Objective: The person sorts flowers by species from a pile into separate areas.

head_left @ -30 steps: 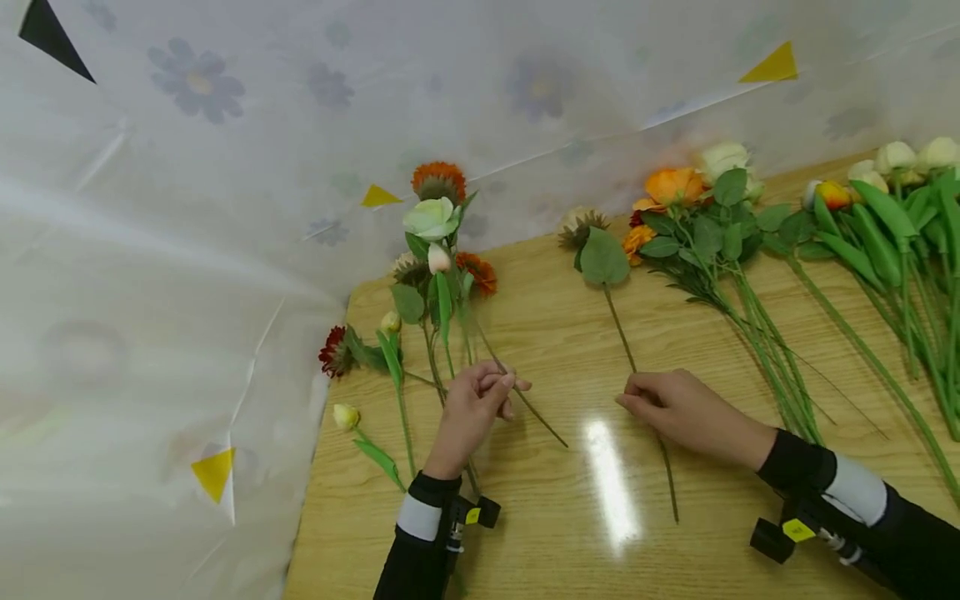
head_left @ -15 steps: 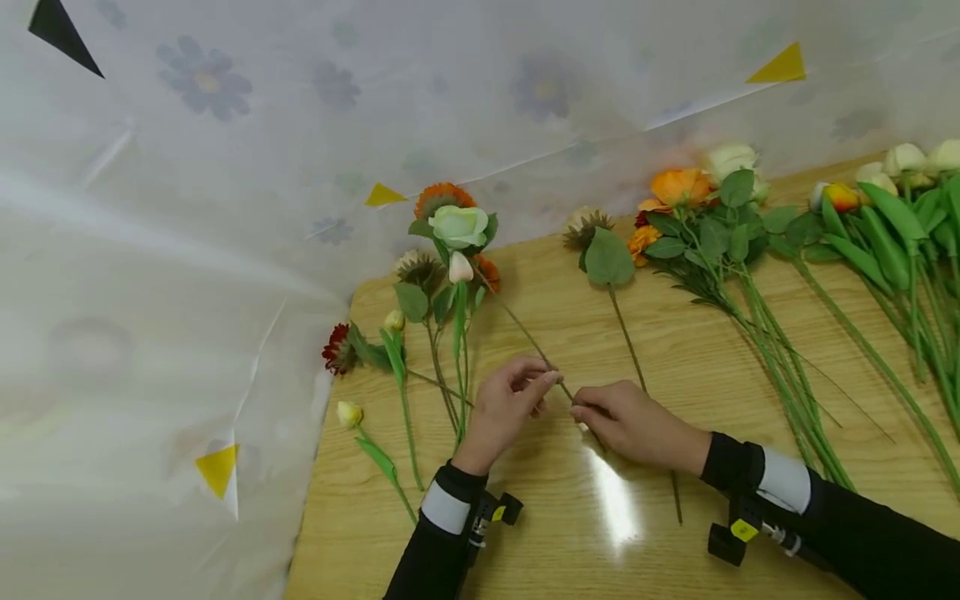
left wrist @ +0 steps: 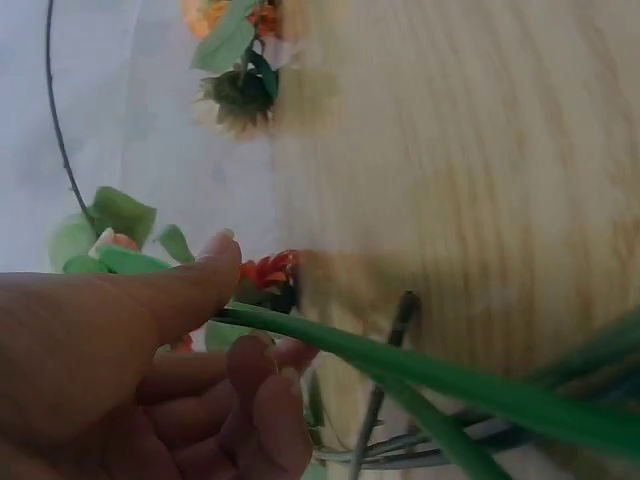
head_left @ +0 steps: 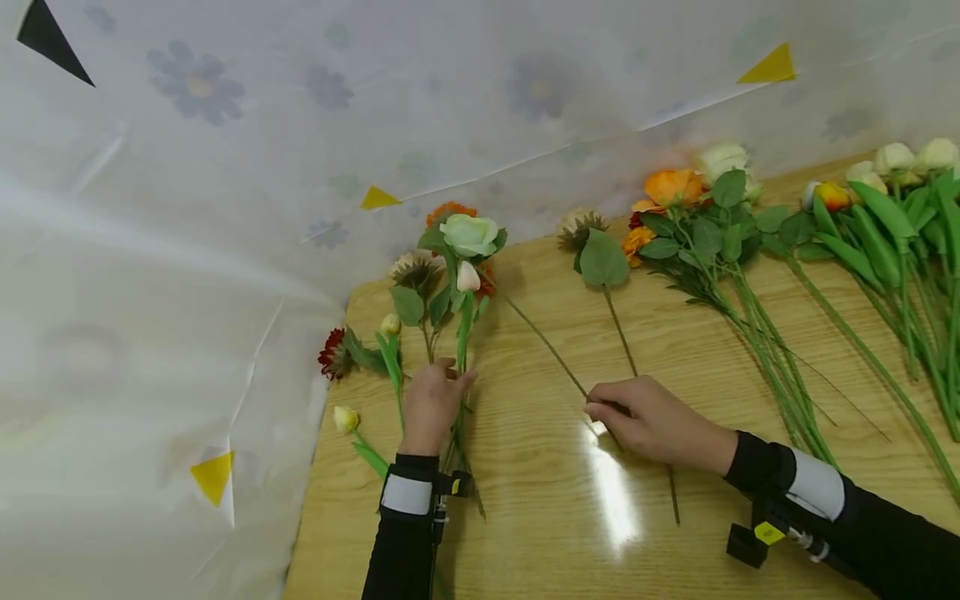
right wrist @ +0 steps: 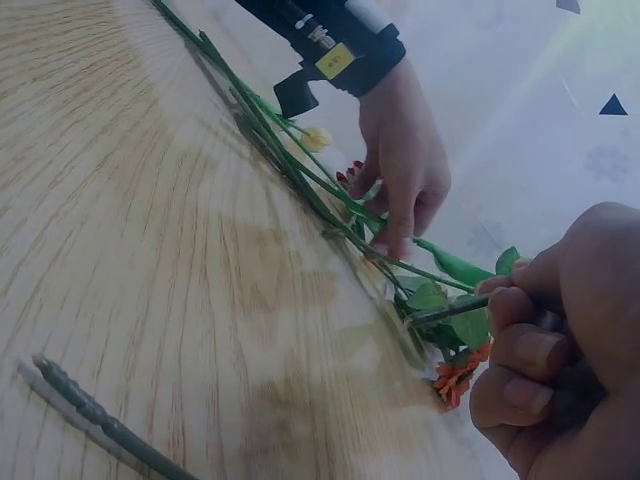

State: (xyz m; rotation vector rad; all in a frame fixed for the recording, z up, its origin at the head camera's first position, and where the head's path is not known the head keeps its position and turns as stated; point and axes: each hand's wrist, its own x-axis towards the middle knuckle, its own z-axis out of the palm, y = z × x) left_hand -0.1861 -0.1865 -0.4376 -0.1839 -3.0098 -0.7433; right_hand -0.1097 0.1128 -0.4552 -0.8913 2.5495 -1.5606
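My right hand [head_left: 660, 421] pinches the lower end of a thin dark stem [head_left: 547, 343], which slants up to the pale green-white rose [head_left: 471, 235]. At the left bunch, my left hand [head_left: 431, 408] has thumb and curled fingers round the green stem [left wrist: 400, 362] of a pale pink tulip [head_left: 467, 277]. The tulip lies just below the rose. Orange flowers [head_left: 450, 210] show partly behind them, and a cream flower [head_left: 415, 271] with broad leaves lies to the left. In the right wrist view, the right fingers [right wrist: 525, 350] hold the dark stem near its cut end.
Yellow tulips [head_left: 346, 419] and a dark red flower [head_left: 334, 354] lie at the table's left edge. A single cream flower [head_left: 581, 223] lies right of centre. Orange and white roses [head_left: 675, 187] and white tulips [head_left: 896, 158] lie farther right. A patterned sheet [head_left: 525, 100] hangs behind.
My left hand has let go of the rose stem and moved left to the bunch. My right hand has come left from the cream flower's stem and taken the rose stem.
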